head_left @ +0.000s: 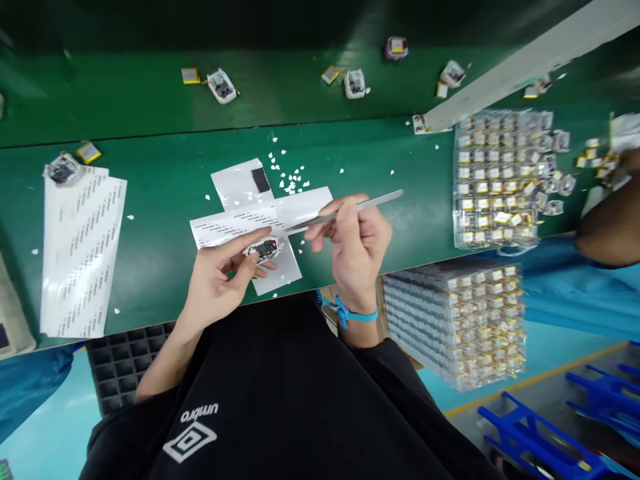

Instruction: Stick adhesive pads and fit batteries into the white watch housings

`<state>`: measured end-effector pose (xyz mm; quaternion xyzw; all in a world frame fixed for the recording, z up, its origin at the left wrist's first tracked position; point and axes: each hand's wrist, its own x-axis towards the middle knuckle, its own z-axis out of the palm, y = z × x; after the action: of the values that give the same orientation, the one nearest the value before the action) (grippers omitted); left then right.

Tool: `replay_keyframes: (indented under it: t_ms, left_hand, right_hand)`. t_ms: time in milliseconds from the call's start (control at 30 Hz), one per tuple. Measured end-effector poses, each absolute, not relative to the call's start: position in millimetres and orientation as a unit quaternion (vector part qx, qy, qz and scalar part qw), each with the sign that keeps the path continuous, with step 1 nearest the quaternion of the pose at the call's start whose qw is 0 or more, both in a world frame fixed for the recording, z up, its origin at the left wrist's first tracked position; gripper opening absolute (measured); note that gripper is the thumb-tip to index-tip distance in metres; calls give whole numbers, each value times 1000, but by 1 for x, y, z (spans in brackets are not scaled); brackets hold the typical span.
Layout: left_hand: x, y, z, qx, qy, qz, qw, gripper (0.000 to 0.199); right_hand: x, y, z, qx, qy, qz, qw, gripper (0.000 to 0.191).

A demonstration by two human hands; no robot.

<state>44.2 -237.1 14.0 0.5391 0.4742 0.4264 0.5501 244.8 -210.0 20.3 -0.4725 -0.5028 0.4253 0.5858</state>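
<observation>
While the left hand (220, 279) pinches a small white-shelled device (265, 249) near the centre of the frame, the right hand (361, 243) grips slim metal tweezers (385, 199), whose tips point left towards the device's upper right edge; whether they touch it cannot be told. The device is probably light and stiff, its smooth shell perhaps a little slippery, and the exposed circuit board inside looks fragile, so the outer rim seems the safest place to hold. It sits between the left thumb, at its lower left side, and the extended index finger, along its upper left; the other fingers curl partly beneath it. Under the device, crossed white sheets (233, 223) lie on the green counter (165, 207).
</observation>
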Motion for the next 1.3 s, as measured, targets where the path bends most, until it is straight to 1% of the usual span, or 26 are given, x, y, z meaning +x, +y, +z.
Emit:
replay_keyframes:
  t_ms: [33,67,133,200,267,367,467,633,767,900,1033,1167,1300]
  left_hand:
    - [42,-233,15,561,477,416,534,33]
    - [40,-227,15,591,481,400,509,32]
    - [36,-211,15,664,486,363,438,25]
    - [33,-193,8,731,477,321,368,23]
    - [31,-177,-6,772,459,294,329,27]
    - [30,-165,-31,802,425,284,309,29]
    - [28,-165,-48,815,400,296,296,28]
    - [29,-170,-52,827,406,302,245,24]
    - [38,-174,-54,832,412,325,178,19]
    - [44,-176,-54,815,431,357,148,19]
    - [37,-179,-45,803,449,364,145,17]
    - [27,-177,-39,814,439,344,165,16]
    - [24,-173,-41,842,420,279,191,14]
  right_hand:
    - [252,-200,20,-472,-524,400,586,28]
    - [259,-189,19,-465,-567,388,559,25]
    - [269,-161,12,-451,-656,387,466,27]
    - [275,-134,-1,-436,-719,376,390,37]
    - [278,-113,-17,-432,-738,371,363,44]
    - [282,-99,-35,-428,-731,400,350,49]
    - [288,-102,-41,-429,-714,424,355,47]
    - [292,-114,-44,-434,-691,434,382,44]
    - [285,-116,-49,-410,-717,417,380,43]
    - [281,-118,-48,-397,-734,395,384,44]
    - [283,-123,-42,-396,-735,372,406,40]
    - [284,-127,-38,-372,-764,369,376,38]
    - [284,-128,-40,-356,-783,362,358,36]
